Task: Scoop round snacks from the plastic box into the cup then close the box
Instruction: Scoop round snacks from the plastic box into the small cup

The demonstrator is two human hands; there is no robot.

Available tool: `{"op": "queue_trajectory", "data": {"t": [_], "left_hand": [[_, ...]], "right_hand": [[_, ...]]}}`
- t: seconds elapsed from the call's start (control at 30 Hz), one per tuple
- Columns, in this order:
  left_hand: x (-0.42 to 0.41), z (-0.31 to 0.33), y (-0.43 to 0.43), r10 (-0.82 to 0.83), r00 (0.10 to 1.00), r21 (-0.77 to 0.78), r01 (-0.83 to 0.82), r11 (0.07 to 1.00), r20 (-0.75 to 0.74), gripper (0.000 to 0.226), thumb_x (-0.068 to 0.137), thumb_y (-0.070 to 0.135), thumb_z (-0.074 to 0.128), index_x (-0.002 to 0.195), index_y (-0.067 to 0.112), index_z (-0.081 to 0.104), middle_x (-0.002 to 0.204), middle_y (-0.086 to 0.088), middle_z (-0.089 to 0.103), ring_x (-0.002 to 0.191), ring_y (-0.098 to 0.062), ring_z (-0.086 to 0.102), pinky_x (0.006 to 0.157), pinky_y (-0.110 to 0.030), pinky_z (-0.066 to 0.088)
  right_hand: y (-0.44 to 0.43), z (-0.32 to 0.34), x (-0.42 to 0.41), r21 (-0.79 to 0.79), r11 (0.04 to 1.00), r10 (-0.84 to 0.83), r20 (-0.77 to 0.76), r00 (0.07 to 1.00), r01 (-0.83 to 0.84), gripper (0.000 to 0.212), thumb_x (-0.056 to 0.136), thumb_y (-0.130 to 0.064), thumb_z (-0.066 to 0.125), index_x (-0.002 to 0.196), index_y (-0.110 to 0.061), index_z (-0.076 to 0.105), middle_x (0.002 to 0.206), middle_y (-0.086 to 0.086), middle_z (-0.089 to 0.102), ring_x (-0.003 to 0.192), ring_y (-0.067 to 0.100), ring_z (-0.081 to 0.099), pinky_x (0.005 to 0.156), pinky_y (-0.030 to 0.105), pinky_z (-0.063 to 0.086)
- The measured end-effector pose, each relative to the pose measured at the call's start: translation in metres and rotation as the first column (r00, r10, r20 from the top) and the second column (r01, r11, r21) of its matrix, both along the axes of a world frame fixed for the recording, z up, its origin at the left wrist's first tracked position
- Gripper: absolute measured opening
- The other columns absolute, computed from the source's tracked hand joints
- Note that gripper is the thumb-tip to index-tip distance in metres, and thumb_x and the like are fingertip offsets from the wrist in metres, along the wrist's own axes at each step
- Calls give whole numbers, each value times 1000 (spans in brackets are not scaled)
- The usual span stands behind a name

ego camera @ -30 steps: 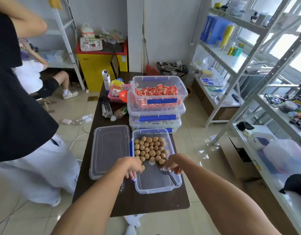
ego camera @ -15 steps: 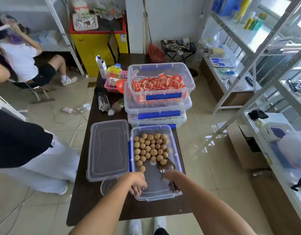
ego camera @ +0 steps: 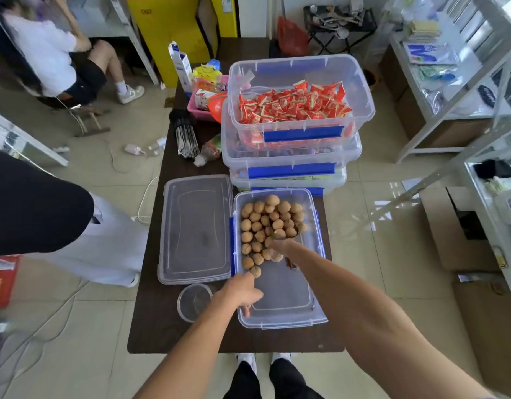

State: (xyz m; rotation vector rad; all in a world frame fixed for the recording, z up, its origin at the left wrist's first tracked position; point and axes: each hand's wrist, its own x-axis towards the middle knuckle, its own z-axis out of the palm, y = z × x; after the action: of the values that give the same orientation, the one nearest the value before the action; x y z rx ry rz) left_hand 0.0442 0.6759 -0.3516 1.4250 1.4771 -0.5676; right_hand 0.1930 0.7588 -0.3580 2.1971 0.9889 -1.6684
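An open clear plastic box (ego camera: 289, 318) with blue clips sits on the dark table, its far half filled with several round brown snacks (ego camera: 265, 223). Its clear lid (ego camera: 195, 228) lies flat just to the left. A small clear cup (ego camera: 194, 302) stands in front of the lid, with nothing visible inside. My left hand (ego camera: 240, 293) rests on the box's near left rim, fingers curled over the edge. My right hand (ego camera: 283, 249) is over the snacks inside the box, shut on a dark scoop whose handle pokes out at the wrist.
Three stacked clear bins (ego camera: 294, 131), the top one holding red packets, stand behind the box. A pink tray (ego camera: 198, 109), a carton (ego camera: 181, 66) and a bottle (ego camera: 209, 151) crowd the table's far left. A person in white trousers (ego camera: 104, 246) stands at the left edge. Shelving (ego camera: 450, 82) lines the right.
My right hand has pushed the scoop forward from the box's empty near half into the pile of snacks. The camera has tilted further down. My left hand stays on the box rim.
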Motion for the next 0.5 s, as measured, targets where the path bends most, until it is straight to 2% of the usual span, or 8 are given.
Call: {"op": "queue_trajectory", "data": {"t": [0.07, 0.13, 0.2, 0.33, 0.4, 0.5], "left_hand": [[1, 2, -3, 25, 1000, 38, -25, 999, 5, 25, 83, 21, 46, 59, 13, 47, 51, -2, 65, 47, -12, 62, 57, -28, 46], [-1, 0, -7, 88, 995, 78, -91, 993, 42, 26, 81, 26, 48, 59, 12, 50, 56, -6, 73, 57, -16, 69, 67, -31, 53], [-7, -2, -15, 219, 969, 77, -229, 970, 117, 20, 79, 28, 52, 65, 13, 53, 62, -9, 76, 61, -17, 72, 76, -36, 56], [-23, -1, -29, 430, 850, -28, -443, 896, 304, 17, 82, 18, 59, 66, 14, 56, 50, 1, 64, 48, -14, 61, 62, -32, 47], [-32, 1, -39, 440, 837, -92, -435, 896, 326, 25, 85, 20, 58, 62, 13, 57, 50, 0, 60, 46, -12, 58, 56, -28, 43], [-45, 3, -64, 388, 875, -182, -348, 920, 289, 29, 84, 29, 58, 58, 15, 60, 52, -1, 61, 48, -13, 60, 53, -26, 42]], "right_hand": [[-4, -14, -4, 113, 993, -33, 31, 999, 30, 42, 84, -36, 51, 106, -2, 62, 95, 17, 60, 96, 36, 64, 83, 38, 55], [-14, -29, -5, 209, 974, -106, 55, 993, 92, 59, 78, -46, 47, 119, -8, 64, 113, 16, 66, 109, 37, 62, 89, 37, 54], [-29, -34, -4, 254, 958, -151, 58, 987, 131, 66, 80, -56, 49, 122, -7, 64, 119, 19, 65, 112, 38, 61, 84, 35, 51], [-56, -32, 3, 330, 935, -163, 78, 984, 129, 64, 79, -55, 64, 114, -1, 66, 117, 20, 66, 110, 36, 63, 70, 33, 45], [-68, -33, 8, 356, 929, -146, 94, 985, 104, 70, 77, -61, 66, 112, 0, 65, 115, 18, 66, 107, 35, 63, 69, 34, 44], [-83, -26, 15, 410, 909, -129, 114, 985, 71, 80, 70, -73, 61, 112, -5, 62, 112, 16, 64, 103, 35, 63, 67, 34, 43]]}}
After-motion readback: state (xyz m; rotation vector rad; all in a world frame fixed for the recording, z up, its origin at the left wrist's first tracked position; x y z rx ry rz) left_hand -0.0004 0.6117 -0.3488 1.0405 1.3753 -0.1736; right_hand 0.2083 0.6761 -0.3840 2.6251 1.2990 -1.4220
